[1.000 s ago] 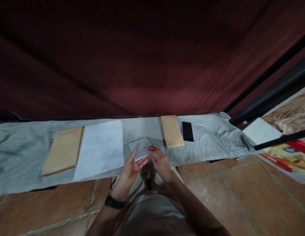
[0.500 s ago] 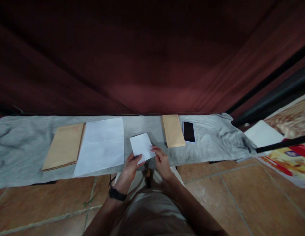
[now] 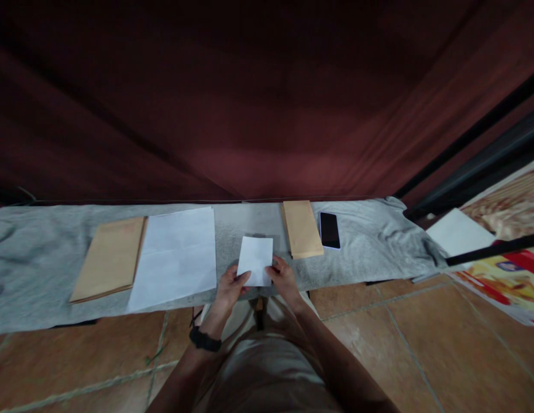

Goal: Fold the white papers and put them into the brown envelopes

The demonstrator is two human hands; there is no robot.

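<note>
A small folded sheet of white paper (image 3: 256, 258) is held upright in front of me, near the bench's front edge. My left hand (image 3: 230, 285) grips its lower left corner, thumb on top and fingers underneath. At the lower right edge, my right hand (image 3: 283, 275) pinches it the same way. Left of my hands lie large white paper sheets (image 3: 176, 258), with a crease across them. To the right rests a stack of small brown envelopes (image 3: 303, 229).
A grey cloth (image 3: 365, 229) covers the narrow bench. Large brown envelopes (image 3: 109, 258) lie at the left, and a phone (image 3: 330, 230) sits right of the small envelopes. A dark red curtain (image 3: 267, 143) hangs behind. At far right are a white sheet (image 3: 460, 232) and a printed box (image 3: 507, 281).
The folded paper has turned from a tilt to nearly straight. My right hand has shifted from its right side down to the lower right edge.
</note>
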